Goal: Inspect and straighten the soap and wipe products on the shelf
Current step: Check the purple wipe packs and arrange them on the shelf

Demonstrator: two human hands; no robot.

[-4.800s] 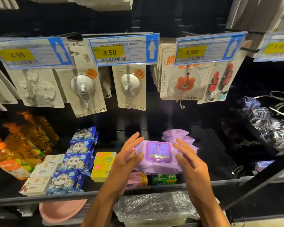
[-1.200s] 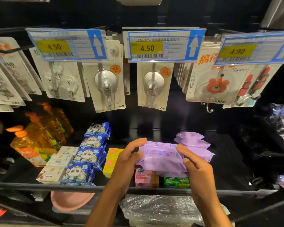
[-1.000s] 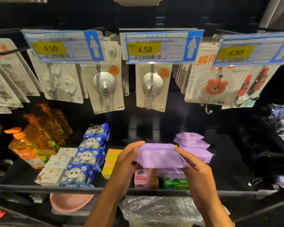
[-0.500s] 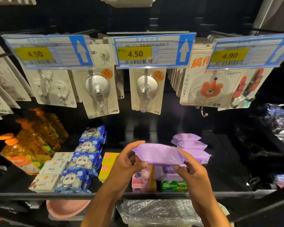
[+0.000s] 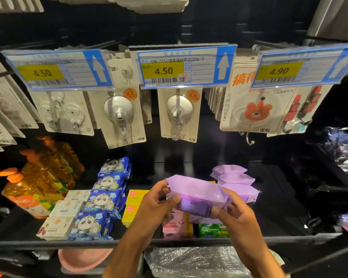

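Over the black shelf (image 5: 279, 199), beneath hanging hook cards (image 5: 179, 115), your left grip (image 5: 155, 205) and right grip (image 5: 236, 217) both grasp a purple wipe pack (image 5: 195, 189), tilted, before 3 purple packs (image 5: 235, 178); orange soap bottles (image 5: 34, 189) stand left.

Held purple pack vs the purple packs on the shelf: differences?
Held pack is off the shelf, gripped by left hand and right hand; shelf packs lie on it. Held pack is tilted, label facing the camera; shelf packs lie flat in a row. Both: purple wrap, crimped ends.
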